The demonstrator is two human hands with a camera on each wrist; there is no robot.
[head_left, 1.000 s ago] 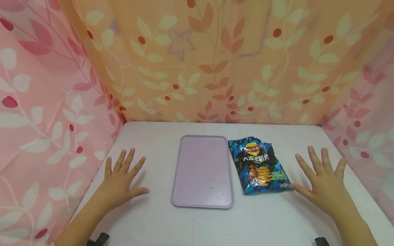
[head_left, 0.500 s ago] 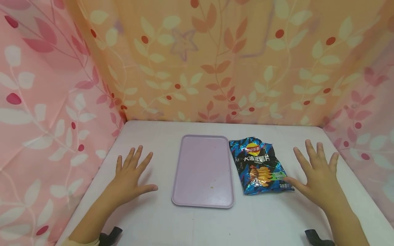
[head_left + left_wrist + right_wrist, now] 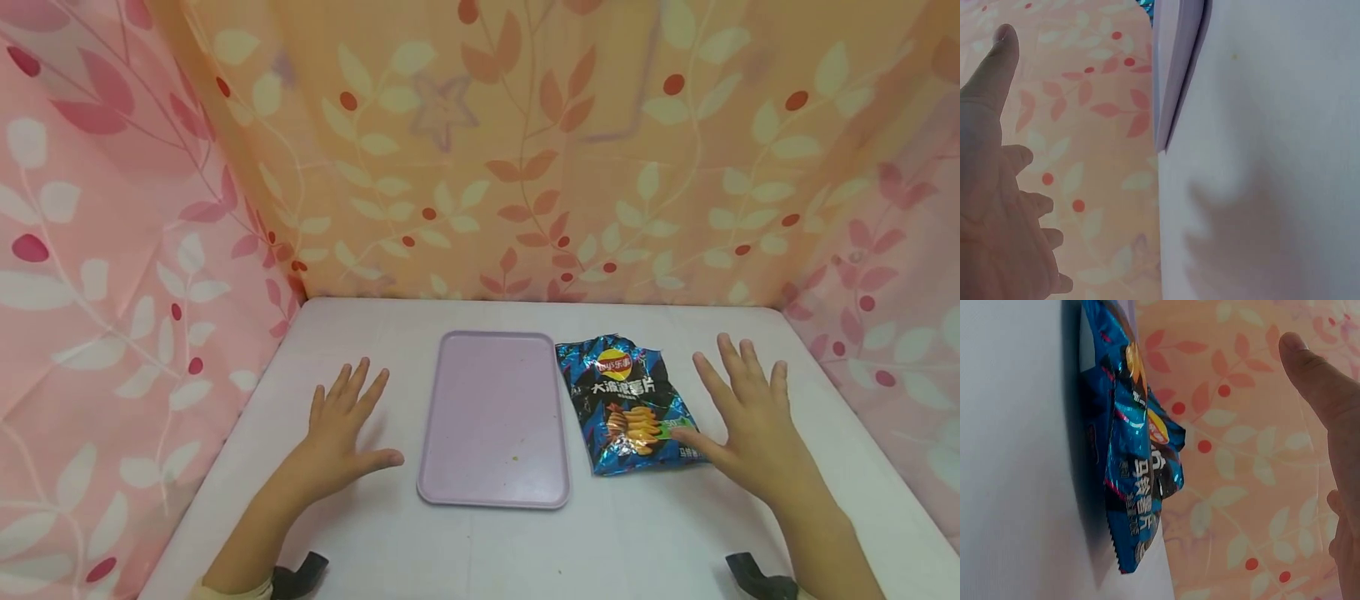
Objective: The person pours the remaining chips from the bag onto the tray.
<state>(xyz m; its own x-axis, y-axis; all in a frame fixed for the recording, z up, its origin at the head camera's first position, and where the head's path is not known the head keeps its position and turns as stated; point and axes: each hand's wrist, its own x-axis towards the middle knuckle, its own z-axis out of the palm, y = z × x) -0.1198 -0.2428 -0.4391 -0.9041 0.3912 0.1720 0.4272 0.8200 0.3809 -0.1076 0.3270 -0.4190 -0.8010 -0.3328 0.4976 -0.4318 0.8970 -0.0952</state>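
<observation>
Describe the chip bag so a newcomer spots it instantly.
On the white tabletop, find the flat lilac tray. Just right of it in the head view lies the chip bag. Unlike the plain tray, it's crinkled, shiny, blue and printed.

Two hands are in the scene, one left hand [image 3: 333, 446] and one right hand [image 3: 757, 437], each showing four fingers [image 3: 372, 397] and one thumb [image 3: 381, 461]. Between them are one lilac tray [image 3: 491, 417] and, to its right, one blue snack bag [image 3: 626, 421]. There is one white table [image 3: 480, 554]. Two black wrist pieces show at the near edge, one left [image 3: 302, 577], one right [image 3: 759, 578]. Three patterned cloth sides hang around: one orange far cloth [image 3: 622, 50], one pink left cloth [image 3: 150, 196], one pink right cloth [image 3: 918, 275].
</observation>
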